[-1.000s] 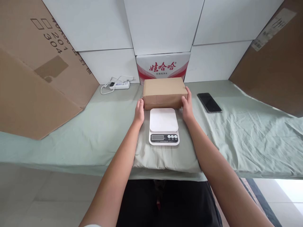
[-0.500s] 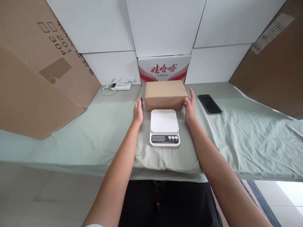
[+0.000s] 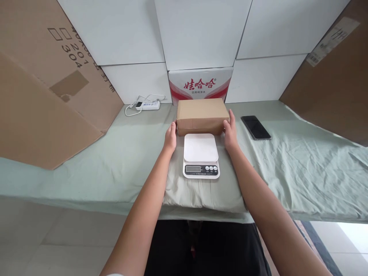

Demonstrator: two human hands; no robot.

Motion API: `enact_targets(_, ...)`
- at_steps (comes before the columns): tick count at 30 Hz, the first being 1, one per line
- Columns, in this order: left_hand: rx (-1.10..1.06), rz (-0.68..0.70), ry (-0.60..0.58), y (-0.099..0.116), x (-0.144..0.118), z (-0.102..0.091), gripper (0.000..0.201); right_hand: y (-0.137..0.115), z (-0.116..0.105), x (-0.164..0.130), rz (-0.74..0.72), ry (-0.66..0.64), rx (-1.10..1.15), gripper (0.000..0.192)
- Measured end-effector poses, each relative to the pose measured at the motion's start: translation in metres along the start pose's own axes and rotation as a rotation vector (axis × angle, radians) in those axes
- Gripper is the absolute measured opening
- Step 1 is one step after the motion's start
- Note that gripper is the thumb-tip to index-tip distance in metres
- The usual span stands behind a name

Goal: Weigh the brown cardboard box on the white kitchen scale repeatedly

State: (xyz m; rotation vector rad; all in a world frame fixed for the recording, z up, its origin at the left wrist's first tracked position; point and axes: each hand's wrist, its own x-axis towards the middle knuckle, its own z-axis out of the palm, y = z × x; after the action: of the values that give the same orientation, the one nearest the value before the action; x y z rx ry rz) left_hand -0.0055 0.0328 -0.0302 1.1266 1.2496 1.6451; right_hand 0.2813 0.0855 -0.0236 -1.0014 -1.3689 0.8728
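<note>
A closed brown cardboard box (image 3: 202, 109) sits between my two hands, behind the kitchen scale. My left hand (image 3: 170, 138) presses against its left side, the fingers partly hidden by the box edge. On the other side my right hand (image 3: 230, 133) grips the right end, thumb at the front corner and fingers along the side. Just in front of the box lies a white kitchen scale (image 3: 201, 148), its weighing plate bare and its small display (image 3: 193, 168) showing no digits I can read.
A black phone (image 3: 255, 127) lies to the right. A white power strip with a cable (image 3: 149, 105) is at the back left. Large cartons (image 3: 54, 96) (image 3: 330, 80) flank both sides, and a red-and-white printed carton (image 3: 200, 85) stands behind. Green cloth (image 3: 135, 165) covers the table.
My left hand has moved right, from just beside the box to contact with its left side. My right hand has closed in on the right end. The box and scale have stayed in place.
</note>
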Motion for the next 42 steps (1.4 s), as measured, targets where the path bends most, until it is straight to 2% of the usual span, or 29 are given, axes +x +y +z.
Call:
enact_targets(8,-0.018,0.004,-0.058,0.001,-0.001,0.0,0.088,-0.002,0.004,-0.002,-0.069,0.013,-0.032,0.104)
enact_targets(15,-0.042,-0.021,-0.101,-0.001,0.002,-0.001,0.086,-0.012,0.012,-0.008,-0.038,0.041,-0.005,0.104)
enact_targets(24,-0.015,0.185,-0.085,0.022,-0.012,0.002,0.096,-0.032,0.011,-0.017,-0.315,0.036,-0.084,0.111)
enact_targets(28,0.028,0.231,-0.093,0.034,-0.038,-0.006,0.097,-0.037,-0.001,-0.036,-0.384,-0.02,-0.106,0.113)
enact_targets(31,0.022,0.259,-0.125,0.043,-0.075,-0.014,0.091,-0.04,-0.015,-0.06,-0.35,-0.028,-0.113,0.106)
enact_targets(35,0.003,0.219,-0.163,0.046,-0.118,-0.021,0.092,-0.045,-0.028,-0.092,-0.311,0.003,-0.136,0.099)
enact_targets(38,0.002,0.198,-0.155,0.044,-0.127,-0.023,0.094,-0.048,-0.03,-0.107,-0.277,0.024,-0.148,0.097)
enact_targets(42,-0.007,0.177,-0.156,0.042,-0.125,-0.022,0.093,-0.05,-0.027,-0.114,-0.247,0.047,-0.16,0.094)
